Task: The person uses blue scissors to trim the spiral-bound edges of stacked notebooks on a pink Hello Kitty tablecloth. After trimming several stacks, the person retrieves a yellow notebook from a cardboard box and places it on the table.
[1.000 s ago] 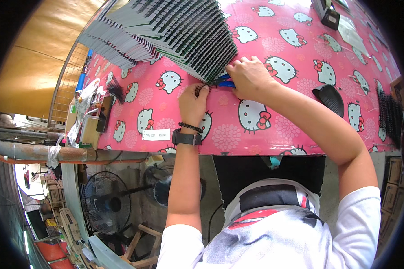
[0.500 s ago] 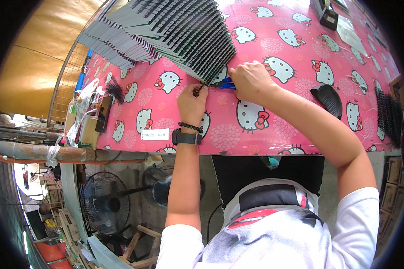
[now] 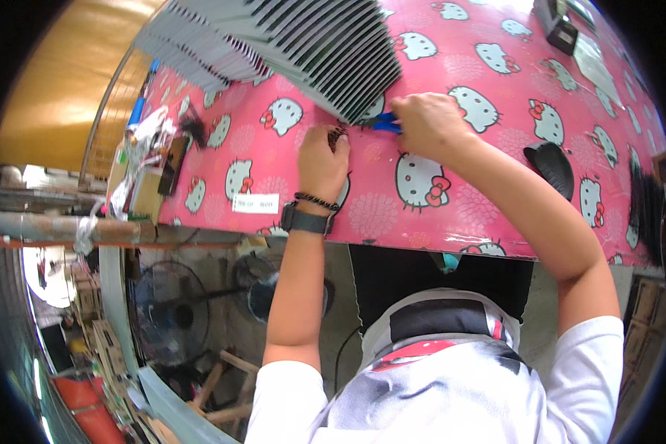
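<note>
A tall stack of spiral-bound notebooks (image 3: 325,55) stands on the pink table, its nearest corner pointing toward my hands. My right hand (image 3: 435,126) is closed round blue-handled pliers (image 3: 387,123), whose dark jaws lie beside that corner. Whether the jaws touch a spiral is too blurred to tell. Just below the corner, my left hand (image 3: 322,159) curls its fingers round small dark coil pieces (image 3: 337,138). The left wrist bears a dark watch and a beaded bracelet.
A second, paler notebook stack (image 3: 192,48) adjoins on the left. On the table (image 3: 374,214) lie a white label (image 3: 255,203), a black curved object (image 3: 551,169) and a bundle of black coils (image 3: 646,214). A box with plastic bags (image 3: 144,177) sits at the left edge.
My right hand and the pliers have drawn slightly right, away from my left hand. The left hand keeps its curl beneath the corner. The whole view has shifted and blurred a little.
</note>
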### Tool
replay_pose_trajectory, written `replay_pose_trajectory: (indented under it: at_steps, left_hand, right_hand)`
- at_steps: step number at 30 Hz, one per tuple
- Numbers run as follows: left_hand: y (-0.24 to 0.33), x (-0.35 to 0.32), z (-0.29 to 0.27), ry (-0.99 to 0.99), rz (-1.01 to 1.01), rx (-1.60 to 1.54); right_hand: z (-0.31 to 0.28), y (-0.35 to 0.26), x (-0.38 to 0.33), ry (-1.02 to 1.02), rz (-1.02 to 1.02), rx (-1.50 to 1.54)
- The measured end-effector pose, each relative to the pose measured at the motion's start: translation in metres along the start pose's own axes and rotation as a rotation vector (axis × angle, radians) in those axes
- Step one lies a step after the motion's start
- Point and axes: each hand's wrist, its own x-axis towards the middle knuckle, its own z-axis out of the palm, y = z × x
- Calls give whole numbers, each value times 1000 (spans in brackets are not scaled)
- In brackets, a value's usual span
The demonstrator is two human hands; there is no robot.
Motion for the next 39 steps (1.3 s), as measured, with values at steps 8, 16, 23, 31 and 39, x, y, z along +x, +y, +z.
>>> replay_pose_trajectory:
  at_steps: [8, 16, 23, 31, 39]
  left_hand:
    - [-94, -140, -152, 434, -542, 140]
    - [-254, -310, -151, 78, -1384, 847]
    - [-238, -203, -204, 496, -517, 729]
    - [12, 44, -189, 589, 273, 95]
    - [126, 214, -191, -53, 459, -79]
  right_hand:
    - [30, 72, -37, 436, -77, 129]
    - [28, 65, -24, 352, -56, 238]
    - [4, 56, -35, 106, 156, 872]
    - [-5, 78, -44, 0, 367, 2232]
    - [-47, 50, -35, 361, -12, 1004]
